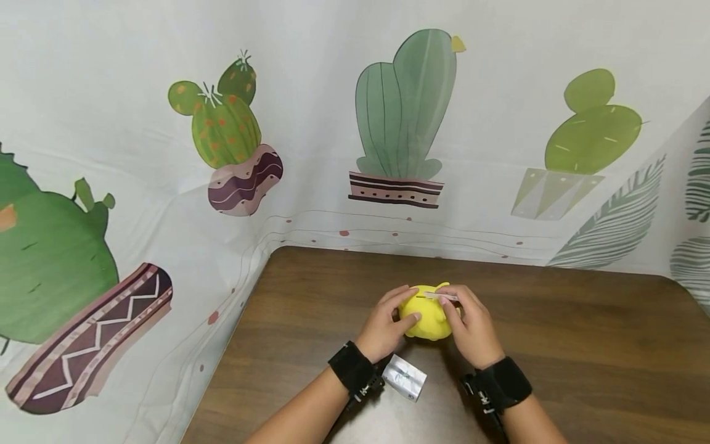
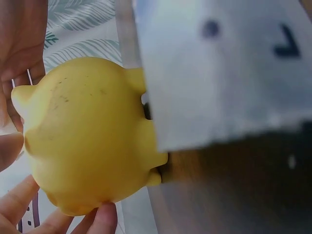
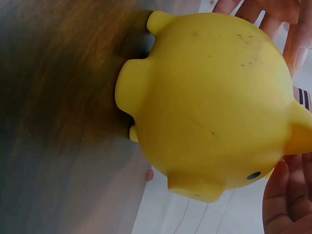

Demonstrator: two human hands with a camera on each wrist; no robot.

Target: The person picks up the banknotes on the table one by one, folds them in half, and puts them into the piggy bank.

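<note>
A yellow piggy bank [image 1: 424, 314] stands on the brown wooden table [image 1: 582, 345], near the middle. My left hand [image 1: 388, 322] grips its left side, fingers curled round the body. My right hand [image 1: 470, 325] is on its right side and pinches a thin pale paper slip [image 1: 442, 296] lying flat over the top of the bank. The left wrist view shows the bank [image 2: 87, 136] from close up, with my fingertips [image 2: 102, 218] at its lower edge. The bank [image 3: 214, 107] fills the right wrist view, with my right fingers [image 3: 287, 200] beside its ear.
A folded white paper [image 1: 405, 377] lies on the table between my wrists; it looms blurred in the left wrist view [image 2: 219, 68]. A cactus-print cloth [image 1: 399, 123] walls the table at the back, left and right.
</note>
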